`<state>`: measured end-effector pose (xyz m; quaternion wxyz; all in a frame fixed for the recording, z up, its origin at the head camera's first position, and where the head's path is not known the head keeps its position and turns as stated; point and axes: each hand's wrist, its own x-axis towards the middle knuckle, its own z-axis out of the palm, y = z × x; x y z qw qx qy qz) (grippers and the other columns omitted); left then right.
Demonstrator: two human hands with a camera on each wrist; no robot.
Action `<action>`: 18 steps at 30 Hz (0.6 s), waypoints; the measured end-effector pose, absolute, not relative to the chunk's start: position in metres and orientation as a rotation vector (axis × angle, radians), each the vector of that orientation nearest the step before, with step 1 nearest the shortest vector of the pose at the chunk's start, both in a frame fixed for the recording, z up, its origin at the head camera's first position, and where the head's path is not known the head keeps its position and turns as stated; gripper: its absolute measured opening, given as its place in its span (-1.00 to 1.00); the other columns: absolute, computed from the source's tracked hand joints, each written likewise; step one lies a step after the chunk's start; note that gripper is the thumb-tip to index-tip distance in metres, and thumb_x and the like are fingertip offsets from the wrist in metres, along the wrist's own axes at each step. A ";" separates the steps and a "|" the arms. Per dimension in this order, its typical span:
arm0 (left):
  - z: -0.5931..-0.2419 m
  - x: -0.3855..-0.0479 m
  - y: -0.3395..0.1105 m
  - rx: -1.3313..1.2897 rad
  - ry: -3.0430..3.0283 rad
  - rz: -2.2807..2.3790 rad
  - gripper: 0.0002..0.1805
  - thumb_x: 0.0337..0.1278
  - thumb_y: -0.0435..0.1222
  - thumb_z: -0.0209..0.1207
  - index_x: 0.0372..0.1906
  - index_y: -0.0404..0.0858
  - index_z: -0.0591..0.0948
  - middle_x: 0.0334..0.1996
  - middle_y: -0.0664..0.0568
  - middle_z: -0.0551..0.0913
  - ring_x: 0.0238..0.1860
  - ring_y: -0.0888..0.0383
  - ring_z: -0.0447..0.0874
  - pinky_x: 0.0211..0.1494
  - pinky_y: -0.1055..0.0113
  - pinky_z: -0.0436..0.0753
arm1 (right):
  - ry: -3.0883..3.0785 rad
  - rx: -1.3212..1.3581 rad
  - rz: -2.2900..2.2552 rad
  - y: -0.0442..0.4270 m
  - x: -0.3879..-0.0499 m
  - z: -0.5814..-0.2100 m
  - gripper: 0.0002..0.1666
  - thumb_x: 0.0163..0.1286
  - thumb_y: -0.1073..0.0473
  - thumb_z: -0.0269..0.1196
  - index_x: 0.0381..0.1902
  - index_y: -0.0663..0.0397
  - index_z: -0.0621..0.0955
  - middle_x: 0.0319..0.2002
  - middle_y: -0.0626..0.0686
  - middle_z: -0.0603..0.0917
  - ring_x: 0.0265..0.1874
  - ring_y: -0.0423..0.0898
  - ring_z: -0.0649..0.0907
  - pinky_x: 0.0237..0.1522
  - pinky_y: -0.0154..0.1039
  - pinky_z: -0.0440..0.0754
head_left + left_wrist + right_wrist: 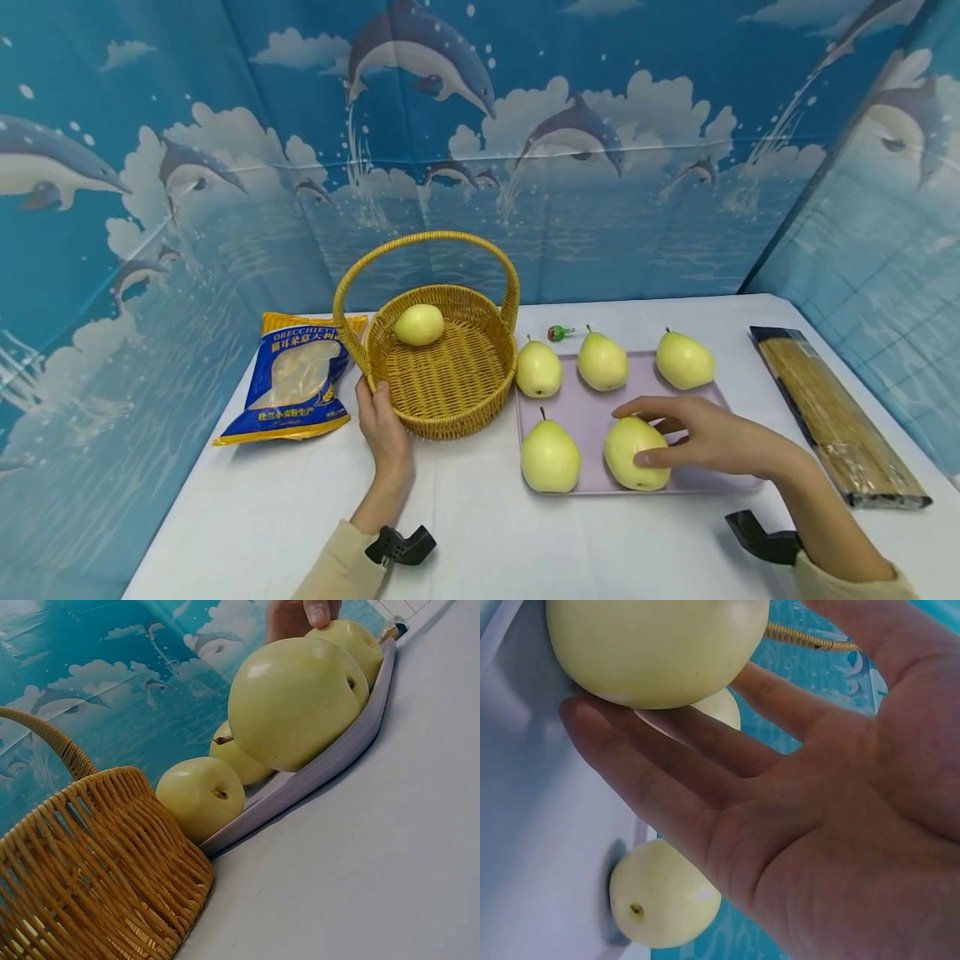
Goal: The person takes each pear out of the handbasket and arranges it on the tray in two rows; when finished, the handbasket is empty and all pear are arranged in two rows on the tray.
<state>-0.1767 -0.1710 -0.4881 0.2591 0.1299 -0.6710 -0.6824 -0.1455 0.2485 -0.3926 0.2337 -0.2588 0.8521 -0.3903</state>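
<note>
My left hand (388, 437) holds the side of a round wicker basket (450, 427), thumb near the rim at the handle's base. Inside the basket lies one pale yellow-green pear (419, 325). On the lilac tray (588, 414), my right hand (705, 435) has its thumb and fingers round a pear (628, 457) at the front edge. Below that pear in the right wrist view, the fingers (660, 776) reach along its side. Another front pear (551, 456) stands to its left. In the left wrist view the left hand is hidden.
More pears stand along the tray's back: a left one (538, 369), a middle one (603, 362) and a right one (685, 360). Behind them lies a small flower-like item (558, 333). A blue pasta bag (296, 379) is left of the basket; a long noodle pack (840, 417) lies right.
</note>
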 end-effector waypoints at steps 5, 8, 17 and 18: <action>-0.488 -0.177 -0.171 0.349 -1.829 -1.840 -0.48 0.62 -0.08 -0.15 0.49 -0.15 0.39 0.29 -0.15 0.58 0.24 -0.03 0.52 0.28 0.21 0.40 | 2.335 -0.736 -1.091 0.250 -0.145 -0.392 -0.33 0.53 0.03 0.33 0.49 0.11 0.47 0.40 0.23 0.56 0.26 0.03 0.65 0.08 -0.22 0.70; -0.488 -0.177 -0.171 0.354 -1.832 -1.835 -0.49 0.62 -0.09 -0.15 0.49 -0.15 0.39 0.29 -0.15 0.58 0.24 -0.03 0.52 0.28 0.22 0.40 | 2.344 -0.750 -1.090 0.249 -0.146 -0.393 -0.34 0.53 0.03 0.34 0.48 0.09 0.49 0.39 0.19 0.58 0.24 -0.04 0.66 0.07 -0.24 0.70; -0.488 -0.177 -0.171 0.355 -1.830 -1.831 -0.49 0.61 -0.09 -0.14 0.49 -0.14 0.40 0.29 -0.15 0.58 0.25 -0.02 0.52 0.28 0.24 0.40 | 2.345 -0.760 -1.105 0.245 -0.147 -0.395 -0.31 0.47 0.02 0.39 0.46 0.12 0.51 0.38 0.19 0.60 0.23 -0.14 0.67 0.06 -0.26 0.72; -0.488 -0.177 -0.171 0.354 -1.829 -1.834 -0.49 0.61 -0.09 -0.14 0.49 -0.14 0.40 0.30 -0.15 0.58 0.25 -0.02 0.51 0.28 0.24 0.40 | 2.342 -0.759 -1.108 0.245 -0.147 -0.394 -0.30 0.47 0.02 0.39 0.47 0.13 0.51 0.38 0.20 0.59 0.24 -0.08 0.67 0.07 -0.26 0.72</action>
